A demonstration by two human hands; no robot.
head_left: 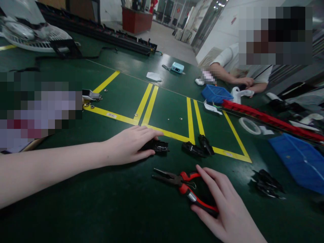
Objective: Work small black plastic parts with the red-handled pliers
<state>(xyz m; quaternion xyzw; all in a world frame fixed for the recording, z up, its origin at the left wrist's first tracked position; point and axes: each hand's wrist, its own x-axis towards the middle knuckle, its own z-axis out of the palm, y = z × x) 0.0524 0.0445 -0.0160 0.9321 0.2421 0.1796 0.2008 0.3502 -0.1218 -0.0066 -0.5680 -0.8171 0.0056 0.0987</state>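
Observation:
My left hand rests on the green table with its fingers closed around a small black plastic part, whose far end sticks out past the fingertips. In my right hand is a pair of needle-nose pliers with red and black handles, jaws slightly apart and pointing left. Thumb and fingers lie along the two handles. Just right of the left hand lie two similar black parts, one flat and one slanted, touching or nearly so. Farther right sits a small heap of black parts.
Yellow tape marks out boxes on the table. Blue bins and a long red strip lie at the right. A person sits across the table. A light-blue device and a white fan-like grille stand farther back.

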